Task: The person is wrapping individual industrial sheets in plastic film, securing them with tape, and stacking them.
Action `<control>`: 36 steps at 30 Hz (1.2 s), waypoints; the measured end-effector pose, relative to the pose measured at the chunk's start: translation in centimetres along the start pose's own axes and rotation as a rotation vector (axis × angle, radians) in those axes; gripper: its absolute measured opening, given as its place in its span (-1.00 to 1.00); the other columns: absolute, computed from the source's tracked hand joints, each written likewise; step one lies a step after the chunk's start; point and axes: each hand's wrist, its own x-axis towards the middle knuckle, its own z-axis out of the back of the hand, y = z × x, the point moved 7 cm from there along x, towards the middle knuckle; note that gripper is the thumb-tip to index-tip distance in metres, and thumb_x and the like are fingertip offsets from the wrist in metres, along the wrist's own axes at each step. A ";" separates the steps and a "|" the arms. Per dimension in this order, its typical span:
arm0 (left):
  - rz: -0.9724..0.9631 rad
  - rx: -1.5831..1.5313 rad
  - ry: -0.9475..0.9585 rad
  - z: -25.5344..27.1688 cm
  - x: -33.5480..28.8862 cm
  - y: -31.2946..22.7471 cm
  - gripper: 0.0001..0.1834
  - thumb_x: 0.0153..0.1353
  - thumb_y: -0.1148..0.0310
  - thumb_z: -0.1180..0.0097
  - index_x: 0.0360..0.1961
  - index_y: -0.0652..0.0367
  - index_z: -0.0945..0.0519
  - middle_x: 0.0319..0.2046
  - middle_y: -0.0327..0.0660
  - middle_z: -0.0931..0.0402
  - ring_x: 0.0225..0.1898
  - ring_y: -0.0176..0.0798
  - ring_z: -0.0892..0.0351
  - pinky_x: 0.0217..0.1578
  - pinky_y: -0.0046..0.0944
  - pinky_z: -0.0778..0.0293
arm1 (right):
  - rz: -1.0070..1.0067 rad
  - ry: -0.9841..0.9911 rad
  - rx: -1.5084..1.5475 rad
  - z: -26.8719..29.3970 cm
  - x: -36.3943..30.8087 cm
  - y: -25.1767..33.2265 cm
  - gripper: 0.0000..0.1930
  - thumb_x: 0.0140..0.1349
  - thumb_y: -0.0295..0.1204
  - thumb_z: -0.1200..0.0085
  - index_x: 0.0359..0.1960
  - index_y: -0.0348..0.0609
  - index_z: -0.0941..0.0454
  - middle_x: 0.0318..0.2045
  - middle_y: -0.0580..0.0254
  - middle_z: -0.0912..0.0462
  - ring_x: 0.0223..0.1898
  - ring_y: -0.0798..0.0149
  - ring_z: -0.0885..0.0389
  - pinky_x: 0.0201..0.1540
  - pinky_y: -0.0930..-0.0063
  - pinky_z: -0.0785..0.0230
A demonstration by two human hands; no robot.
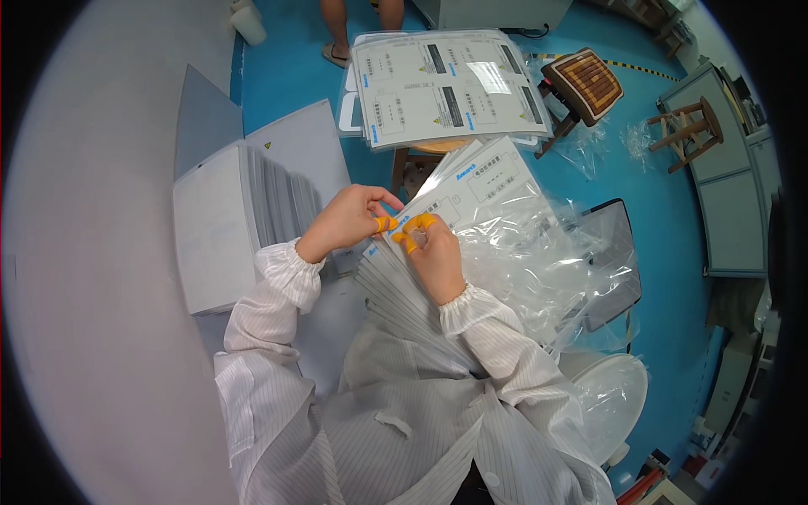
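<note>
A white printed sheet (495, 172) with blue lettering lies slanted on a fanned stack of similar sheets (400, 295) across my lap. At its left edge is my left hand (349, 220), a yellow finger cot on the thumb, closed on that edge. My right hand (436, 263), with yellow cots on its thumb and forefinger, pinches at the same edge close beside the left thumb. What lies between the right fingertips is too small to make out. Crumpled clear plastic film (530, 252) is heaped over the right part of the sheet, next to my right forearm.
Ahead, a stool carries a pile of larger printed sheets (450, 88). A thick stack of white panels (215, 227) stands at left by the wall. Right are a chair with a beaded seat (587, 84), a wooden stool (694, 133) and film scraps on the floor. Someone's legs (335, 25) show beyond.
</note>
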 end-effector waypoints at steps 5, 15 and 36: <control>0.007 -0.075 0.004 0.5 0.1 1.0 -0.67 0.02 0.61 -0.09 -0.11 0.26 -0.54 -0.49 -0.20 -0.57 -0.48 -0.44 -0.54 -0.41 -0.46 -0.50 | 0.021 -0.036 0.073 1.0 -0.3 1.2 -0.77 -0.10 -0.52 -0.25 -0.40 -0.31 -0.49 -0.36 0.03 -0.51 -0.38 -0.01 -0.53 -0.34 0.34 -0.39; 0.059 -0.199 0.043 0.7 -0.3 2.6 -0.61 0.03 0.68 -0.05 -0.05 0.29 -0.53 -0.34 -0.10 -0.60 -0.40 -0.38 -0.58 -0.31 -0.43 -0.53 | 0.008 -0.071 0.661 4.0 -0.2 -0.7 -0.83 0.13 -0.44 -0.03 -0.26 -0.22 -0.44 -0.32 0.21 -0.50 -0.23 0.14 -0.50 -0.06 0.33 -0.29; -0.041 0.023 0.320 -2.9 6.4 -3.4 -0.63 0.18 0.49 0.04 0.04 0.23 -0.48 -0.50 -0.29 -0.47 -0.47 -0.51 -0.35 -0.46 -0.47 -0.32 | -0.267 -0.423 1.195 12.6 -1.6 -4.9 -0.58 0.28 -0.02 0.18 -0.17 -0.16 -0.38 -0.73 0.46 -0.12 -0.79 0.56 0.01 -0.76 0.62 0.14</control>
